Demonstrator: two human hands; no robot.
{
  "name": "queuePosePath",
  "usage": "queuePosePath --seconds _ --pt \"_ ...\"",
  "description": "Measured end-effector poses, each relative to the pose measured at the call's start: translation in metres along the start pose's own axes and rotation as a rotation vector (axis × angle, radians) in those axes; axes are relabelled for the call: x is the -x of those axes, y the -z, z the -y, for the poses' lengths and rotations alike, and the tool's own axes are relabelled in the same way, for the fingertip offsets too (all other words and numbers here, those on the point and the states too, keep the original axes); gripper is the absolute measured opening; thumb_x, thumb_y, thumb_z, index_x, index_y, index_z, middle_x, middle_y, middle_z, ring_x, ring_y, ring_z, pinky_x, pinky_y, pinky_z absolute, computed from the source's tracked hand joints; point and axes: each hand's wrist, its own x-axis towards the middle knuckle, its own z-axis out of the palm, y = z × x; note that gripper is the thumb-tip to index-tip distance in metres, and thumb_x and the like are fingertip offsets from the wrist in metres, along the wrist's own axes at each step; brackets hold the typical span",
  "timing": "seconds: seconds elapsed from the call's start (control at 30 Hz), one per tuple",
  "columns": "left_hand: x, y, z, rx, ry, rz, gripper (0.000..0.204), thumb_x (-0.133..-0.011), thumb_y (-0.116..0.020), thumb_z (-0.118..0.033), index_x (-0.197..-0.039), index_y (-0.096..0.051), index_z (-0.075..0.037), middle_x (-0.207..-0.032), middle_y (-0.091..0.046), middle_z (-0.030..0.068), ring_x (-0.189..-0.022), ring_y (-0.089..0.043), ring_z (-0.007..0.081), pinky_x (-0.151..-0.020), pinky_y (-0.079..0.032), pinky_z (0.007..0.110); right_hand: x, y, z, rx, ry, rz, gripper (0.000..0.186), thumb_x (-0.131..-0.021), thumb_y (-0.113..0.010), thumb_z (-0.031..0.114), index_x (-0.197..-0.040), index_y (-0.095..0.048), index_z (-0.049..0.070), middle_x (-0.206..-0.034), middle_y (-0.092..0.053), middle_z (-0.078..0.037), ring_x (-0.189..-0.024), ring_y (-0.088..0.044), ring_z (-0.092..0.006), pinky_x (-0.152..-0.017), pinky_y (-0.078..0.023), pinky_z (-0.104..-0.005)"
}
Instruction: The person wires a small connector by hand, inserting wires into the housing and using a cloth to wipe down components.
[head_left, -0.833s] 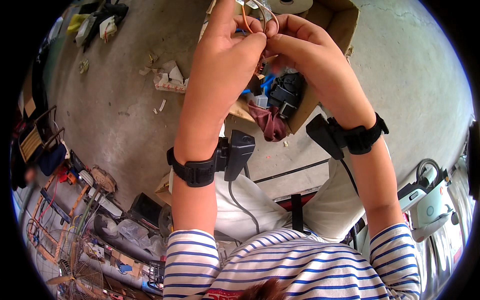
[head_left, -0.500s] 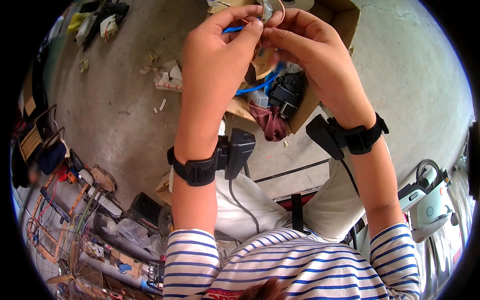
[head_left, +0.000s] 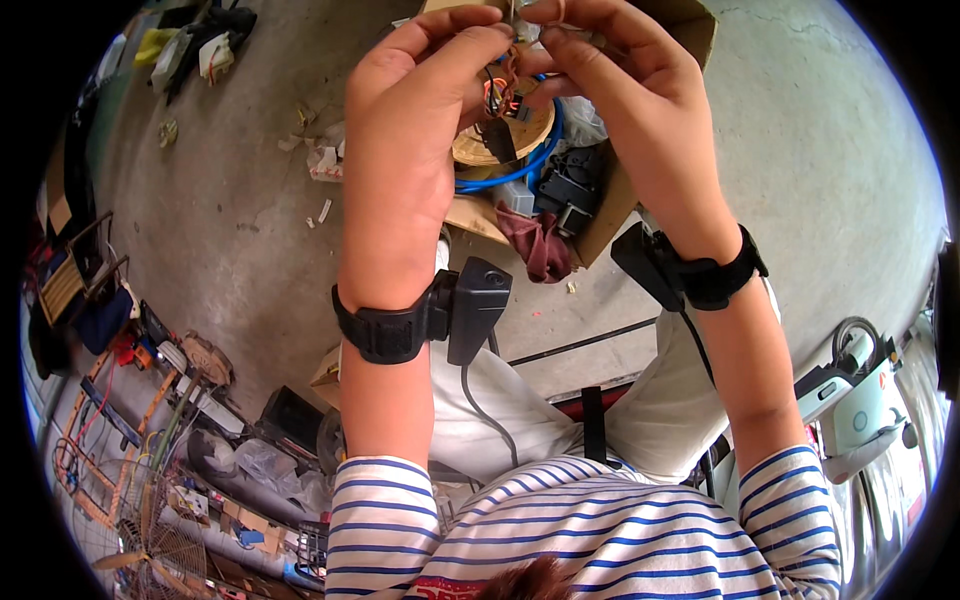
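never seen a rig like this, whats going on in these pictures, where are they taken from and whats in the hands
There's no robot: these are a person's own bare hands, left hand and right hand. The view comes from a wide camera on the person's head, looking down, so edges bend. Black devices are strapped to both wrists. Thin wires show between the fingertips; exactly what each hand grips is too small to tell. Below is an open cardboard box with blue cable, a round tan disc and, at its near side, dark red cloth.
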Motion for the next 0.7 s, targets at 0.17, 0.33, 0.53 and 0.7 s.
queuePosePath --seconds 0.17,0.33,0.53,0.7 --pt "-0.006 -0.005 0.020 -0.209 -0.099 -0.204 0.013 -0.081 -0.054 0.000 -0.093 -0.056 0.004 -0.080 -0.060 0.0066 -0.066 -0.057 0.0111 -0.060 -0.045 0.020 0.000 -0.002 0.003 0.178 0.076 0.021 0.021 -0.085 -0.047 -0.004 -0.102 -0.058 -0.007 -0.106 -0.051 -0.005 -0.082 -0.055 -0.0090 -0.068 -0.047 -0.0179" --pt "-0.010 -0.002 0.028 -0.197 -0.177 -0.072 0.013 -0.081 -0.053 0.001 -0.093 -0.056 0.006 -0.082 -0.061 0.0083 -0.068 -0.058 0.0122 -0.063 -0.046 0.020 -0.005 0.007 0.003 0.113 -0.043 0.075 0.024 -0.084 -0.048 -0.005 -0.106 -0.058 -0.006 -0.100 -0.053 -0.004 -0.082 -0.054 -0.0093 -0.069 -0.046 -0.0186" --pt "-0.005 0.004 0.020 -0.329 -0.068 -0.148 0.013 -0.080 -0.055 -0.001 -0.092 -0.057 0.004 -0.073 -0.058 0.0013 -0.056 -0.049 0.0053 -0.050 -0.036 0.017 -0.005 0.003 0.007 0.043 -0.119 0.018 0.022 -0.085 -0.051 -0.002 -0.106 -0.058 -0.005 -0.091 -0.060 -0.005 -0.079 -0.056 -0.0099 -0.069 -0.046 -0.0193" --pt "-0.005 0.001 0.019 -0.164 -0.069 -0.055 0.012 -0.082 -0.055 -0.005 -0.091 -0.058 0.002 -0.070 -0.056 -0.0014 -0.052 -0.043 0.0026 -0.047 -0.030 0.016 -0.004 0.004 0.010 -0.065 -0.121 -0.013 0.015 -0.085 -0.056 0.005 -0.097 -0.061 -0.004 -0.086 -0.062 -0.003 -0.076 -0.057 -0.0083 -0.067 -0.046 -0.0184"
